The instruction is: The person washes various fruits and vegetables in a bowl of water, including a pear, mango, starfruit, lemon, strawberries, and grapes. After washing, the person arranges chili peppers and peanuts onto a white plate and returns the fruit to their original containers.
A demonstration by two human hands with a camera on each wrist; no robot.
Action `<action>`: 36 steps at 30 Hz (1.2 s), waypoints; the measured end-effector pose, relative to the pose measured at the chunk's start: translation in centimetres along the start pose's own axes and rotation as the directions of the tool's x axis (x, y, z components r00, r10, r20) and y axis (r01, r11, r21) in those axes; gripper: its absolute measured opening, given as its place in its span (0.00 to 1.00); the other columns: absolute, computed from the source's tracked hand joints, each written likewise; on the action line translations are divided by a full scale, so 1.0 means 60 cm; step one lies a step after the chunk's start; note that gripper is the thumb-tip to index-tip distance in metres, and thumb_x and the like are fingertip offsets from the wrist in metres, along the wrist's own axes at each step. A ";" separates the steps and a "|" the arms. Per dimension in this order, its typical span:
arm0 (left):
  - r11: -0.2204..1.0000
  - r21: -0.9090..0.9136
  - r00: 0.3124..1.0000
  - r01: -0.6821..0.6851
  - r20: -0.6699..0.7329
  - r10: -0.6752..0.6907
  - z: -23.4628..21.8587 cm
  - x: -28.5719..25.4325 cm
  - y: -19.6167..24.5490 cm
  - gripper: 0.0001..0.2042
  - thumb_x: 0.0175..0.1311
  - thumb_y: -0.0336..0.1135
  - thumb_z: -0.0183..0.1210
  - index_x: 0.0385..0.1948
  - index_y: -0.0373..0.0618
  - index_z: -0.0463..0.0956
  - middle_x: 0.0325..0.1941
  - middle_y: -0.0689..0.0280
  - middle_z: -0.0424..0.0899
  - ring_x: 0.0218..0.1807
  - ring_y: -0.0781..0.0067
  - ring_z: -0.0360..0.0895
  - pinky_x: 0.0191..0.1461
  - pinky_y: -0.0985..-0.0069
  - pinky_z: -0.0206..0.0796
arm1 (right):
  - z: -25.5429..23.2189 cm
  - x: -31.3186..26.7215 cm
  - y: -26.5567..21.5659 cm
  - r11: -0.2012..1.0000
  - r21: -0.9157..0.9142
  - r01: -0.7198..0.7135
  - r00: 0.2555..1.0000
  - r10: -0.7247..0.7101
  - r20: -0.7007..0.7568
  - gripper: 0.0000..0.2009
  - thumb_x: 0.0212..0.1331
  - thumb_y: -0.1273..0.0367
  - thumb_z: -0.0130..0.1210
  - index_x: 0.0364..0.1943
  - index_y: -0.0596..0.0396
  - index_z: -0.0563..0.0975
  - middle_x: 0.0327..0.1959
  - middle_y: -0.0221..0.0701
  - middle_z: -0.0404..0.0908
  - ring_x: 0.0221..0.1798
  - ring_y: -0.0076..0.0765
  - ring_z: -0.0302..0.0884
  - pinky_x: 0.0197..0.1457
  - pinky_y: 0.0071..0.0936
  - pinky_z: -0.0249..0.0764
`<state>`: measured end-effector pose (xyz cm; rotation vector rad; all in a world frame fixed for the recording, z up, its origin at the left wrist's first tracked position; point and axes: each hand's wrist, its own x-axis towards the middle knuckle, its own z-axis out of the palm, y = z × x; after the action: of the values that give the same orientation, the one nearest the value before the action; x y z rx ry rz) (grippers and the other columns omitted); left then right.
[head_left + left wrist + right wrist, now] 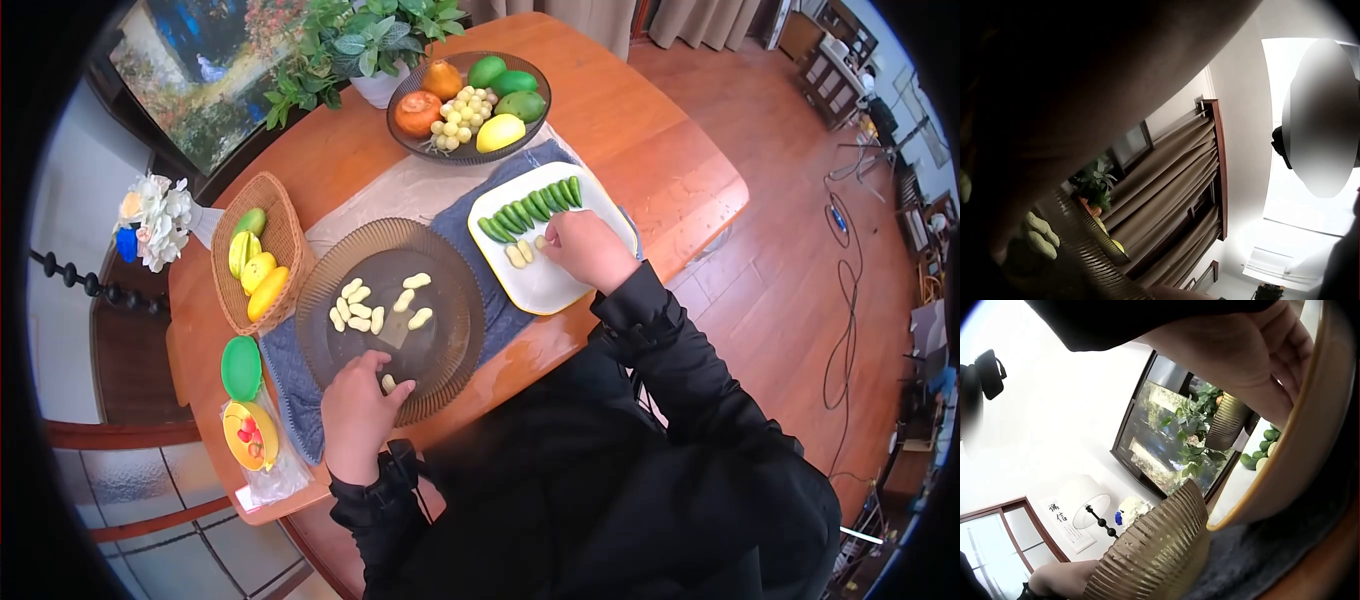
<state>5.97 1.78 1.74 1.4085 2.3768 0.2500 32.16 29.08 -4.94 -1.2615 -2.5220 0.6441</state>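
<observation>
In the head view, a white square dish (545, 290) with a yellow rim holds a row of small green cucumbers (530, 208) and two pale peanuts (515, 256). My right hand (592, 248) reaches over its near side and pinches another peanut (541, 242) beside those two. To the left sits a wide ribbed brown glass bowl (464, 300) with several unshelled peanuts (360, 310) in it. Over the bowl's near edge is my left hand (362, 412), thumb and fingers parted around a single peanut (388, 383).
A dark fruit bowl (400, 140) and a potted plant (375, 55) stand at the back. On the left are a wicker basket (285, 200) of fruit, a green lid (241, 368) and a yellow bowl (235, 450). A blue cloth (285, 370) lies beneath the bowl and dish.
</observation>
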 end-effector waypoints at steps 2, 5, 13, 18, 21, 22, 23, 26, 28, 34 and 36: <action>1.000 -0.010 1.000 0.003 0.004 -0.003 0.002 0.000 -0.003 0.21 0.60 0.39 0.78 0.53 0.44 0.85 0.50 0.55 0.91 0.56 0.46 0.88 0.58 0.54 0.79 | -0.006 0.002 -0.006 1.000 -0.004 -0.011 1.000 0.012 0.024 0.09 0.64 0.69 0.70 0.39 0.62 0.87 0.38 0.46 0.91 0.46 0.57 0.90 0.53 0.45 0.84; 0.999 -0.028 0.999 0.029 0.039 -0.028 0.008 0.008 0.000 0.20 0.61 0.38 0.78 0.53 0.44 0.85 0.49 0.54 0.91 0.55 0.46 0.88 0.57 0.54 0.79 | 0.002 0.014 0.005 1.000 0.012 -0.008 0.999 0.008 0.048 0.09 0.64 0.69 0.70 0.40 0.62 0.88 0.39 0.46 0.91 0.46 0.56 0.91 0.53 0.45 0.84; 0.991 -0.136 0.999 -0.005 0.038 0.011 0.025 0.016 -0.016 0.17 0.63 0.34 0.75 0.51 0.42 0.85 0.42 0.50 0.90 0.52 0.44 0.88 0.56 0.53 0.78 | 0.010 0.025 -0.001 0.996 0.088 0.004 0.999 -0.009 0.051 0.11 0.65 0.68 0.69 0.43 0.64 0.88 0.38 0.47 0.92 0.45 0.55 0.91 0.53 0.44 0.85; 0.963 -0.269 0.998 0.003 -0.057 -0.019 0.014 0.025 0.020 0.14 0.65 0.30 0.75 0.49 0.36 0.85 0.37 0.51 0.90 0.37 0.52 0.89 0.45 0.62 0.79 | -0.005 0.019 -0.002 0.999 0.042 -0.007 0.999 0.009 -0.053 0.10 0.67 0.68 0.68 0.43 0.63 0.88 0.38 0.46 0.92 0.43 0.53 0.92 0.50 0.43 0.85; 0.856 -0.504 0.984 -0.114 -0.179 0.026 0.018 0.022 0.031 0.11 0.69 0.27 0.73 0.49 0.35 0.85 0.38 0.54 0.93 0.36 0.65 0.89 0.44 0.70 0.80 | -0.022 0.000 -0.047 0.951 0.275 0.141 0.989 -0.124 -0.081 0.10 0.69 0.67 0.68 0.43 0.62 0.87 0.37 0.44 0.91 0.41 0.49 0.91 0.47 0.40 0.84; 0.857 -0.502 0.984 -0.117 -0.176 0.032 0.022 0.024 0.040 0.11 0.69 0.27 0.73 0.49 0.35 0.85 0.38 0.54 0.93 0.36 0.65 0.89 0.44 0.70 0.80 | -0.018 -0.009 -0.065 0.907 0.339 0.250 0.968 -0.233 -0.091 0.10 0.70 0.66 0.69 0.45 0.61 0.86 0.36 0.43 0.90 0.39 0.44 0.91 0.46 0.38 0.84; 0.786 -0.602 0.983 -0.145 -0.176 0.046 0.028 0.027 0.049 0.10 0.70 0.26 0.72 0.49 0.35 0.85 0.39 0.56 0.93 0.38 0.69 0.90 0.46 0.72 0.81 | -0.033 -0.029 -0.105 0.843 0.475 0.253 0.962 -0.273 -0.028 0.12 0.69 0.66 0.72 0.48 0.60 0.86 0.35 0.42 0.89 0.40 0.41 0.91 0.45 0.36 0.83; 0.697 -0.702 0.985 -0.147 -0.165 0.042 0.043 0.044 0.101 0.08 0.72 0.25 0.71 0.48 0.34 0.84 0.40 0.57 0.94 0.42 0.74 0.91 0.48 0.75 0.82 | -0.018 -0.047 -0.142 0.684 0.609 0.403 0.851 -0.525 0.027 0.15 0.67 0.68 0.74 0.52 0.60 0.84 0.42 0.39 0.89 0.42 0.43 0.91 0.49 0.36 0.85; 0.683 -0.711 0.984 -0.164 -0.165 0.064 0.045 0.049 0.112 0.09 0.74 0.25 0.70 0.48 0.31 0.82 0.41 0.56 0.94 0.44 0.75 0.92 0.49 0.75 0.83 | -0.007 -0.053 -0.153 0.658 0.603 0.451 0.819 -0.574 0.014 0.14 0.66 0.69 0.74 0.51 0.60 0.84 0.42 0.38 0.88 0.42 0.43 0.91 0.49 0.37 0.85; 0.532 -0.841 0.995 -0.096 -0.081 0.051 0.050 0.063 0.126 0.10 0.77 0.25 0.67 0.52 0.32 0.77 0.45 0.55 0.93 0.45 0.75 0.91 0.51 0.77 0.82 | -0.019 -0.055 -0.136 0.633 0.667 0.394 0.849 -0.529 0.001 0.11 0.67 0.70 0.70 0.48 0.59 0.83 0.41 0.43 0.86 0.44 0.52 0.89 0.49 0.42 0.83; 0.516 -0.852 0.995 -0.092 -0.063 0.074 0.049 0.064 0.128 0.11 0.77 0.26 0.68 0.53 0.33 0.77 0.49 0.53 0.92 0.51 0.70 0.91 0.56 0.73 0.81 | -0.021 -0.058 -0.127 0.708 0.582 0.400 0.872 -0.489 -0.005 0.10 0.67 0.71 0.72 0.47 0.59 0.85 0.40 0.39 0.88 0.42 0.43 0.91 0.48 0.37 0.85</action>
<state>11.66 8.78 0.75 0.9767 1.6963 1.2776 29.43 22.60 -0.19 -0.3748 -2.3235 1.2720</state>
